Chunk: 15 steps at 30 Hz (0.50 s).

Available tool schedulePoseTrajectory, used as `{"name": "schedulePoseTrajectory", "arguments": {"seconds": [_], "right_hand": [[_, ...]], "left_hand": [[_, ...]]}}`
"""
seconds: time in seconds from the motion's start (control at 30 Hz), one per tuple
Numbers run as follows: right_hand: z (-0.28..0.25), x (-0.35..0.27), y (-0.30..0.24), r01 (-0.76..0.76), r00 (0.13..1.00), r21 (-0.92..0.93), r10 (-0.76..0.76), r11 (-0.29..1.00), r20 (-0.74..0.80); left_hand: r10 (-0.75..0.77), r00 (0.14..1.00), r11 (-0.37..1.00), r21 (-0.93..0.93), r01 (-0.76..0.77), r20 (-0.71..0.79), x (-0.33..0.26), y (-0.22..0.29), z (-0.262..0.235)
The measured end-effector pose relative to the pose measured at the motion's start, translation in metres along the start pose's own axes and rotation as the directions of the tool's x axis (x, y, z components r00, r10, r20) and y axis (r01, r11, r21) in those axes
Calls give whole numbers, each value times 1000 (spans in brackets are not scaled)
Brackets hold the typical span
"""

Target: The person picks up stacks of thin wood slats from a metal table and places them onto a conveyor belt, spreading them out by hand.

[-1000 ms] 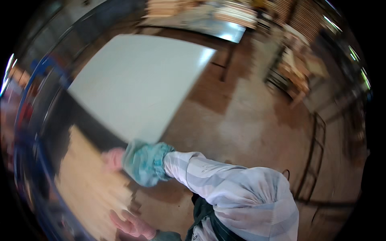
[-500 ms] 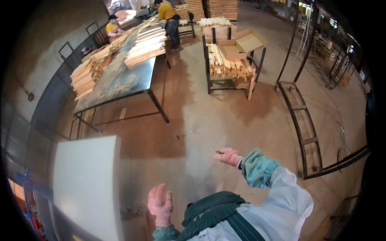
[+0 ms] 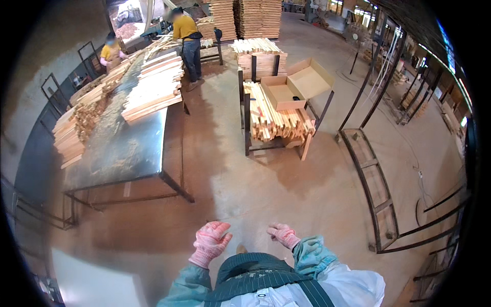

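My left hand (image 3: pixel 210 242), in a pink-stained knit glove, is held out at waist height. Its fingers are loosely bent, with the thumb standing apart and nothing in the grasp. To its right hovers my right hand (image 3: pixel 284 234), gloved alike, fingers reaching inward and likewise empty. Both hang in the air over the bare floor, touching nothing. Ahead on the left stands a metal-topped table (image 3: pixel 135 153) bearing a stack of light wood strips (image 3: pixel 156 84). Farther ahead, a black metal rack (image 3: pixel 246 125) carries a pile of wood sticks (image 3: pixel 276 120) with an open cardboard box (image 3: pixel 290 104) on top.
A pale white panel (image 3: pixel 94 281) stands at the lower left. On the right, a black metal frame (image 3: pixel 382 205) lies along the floor. Beyond the table, one person (image 3: pixel 186 30) stands and another (image 3: pixel 110 53) works. Tall wood stacks (image 3: pixel 258 20) rise behind.
The table and rack appear nearer and farther left, and the white panel has dropped toward the lower edge. My hands have come closer together; both remain empty.
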State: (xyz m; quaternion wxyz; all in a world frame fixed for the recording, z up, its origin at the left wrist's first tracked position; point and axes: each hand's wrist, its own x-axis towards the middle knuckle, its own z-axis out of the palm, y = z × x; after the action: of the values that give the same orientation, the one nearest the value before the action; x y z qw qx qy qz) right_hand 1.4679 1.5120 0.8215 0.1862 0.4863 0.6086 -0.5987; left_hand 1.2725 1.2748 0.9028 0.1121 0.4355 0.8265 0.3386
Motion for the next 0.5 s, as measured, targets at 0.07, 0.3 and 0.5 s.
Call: {"name": "schedulePoseTrajectory", "arguments": {"seconds": [0.07, 0.3, 0.5], "right_hand": [[-14, 24, 10, 29, 995, -63, -35, 998, -91], [-110, 33, 75, 255, 912, -910, -395, 327, 113], [-160, 86, 58, 228, 736, -908, -672, 351, -75]], "left_hand": [[25, 998, 999, 41, -28, 51, 26, -9, -3], [146, 985, 989, -7, -146, 86, 118, -30, 7], [127, 984, 991, 32, -132, 128, 190, -44, 14]]}}
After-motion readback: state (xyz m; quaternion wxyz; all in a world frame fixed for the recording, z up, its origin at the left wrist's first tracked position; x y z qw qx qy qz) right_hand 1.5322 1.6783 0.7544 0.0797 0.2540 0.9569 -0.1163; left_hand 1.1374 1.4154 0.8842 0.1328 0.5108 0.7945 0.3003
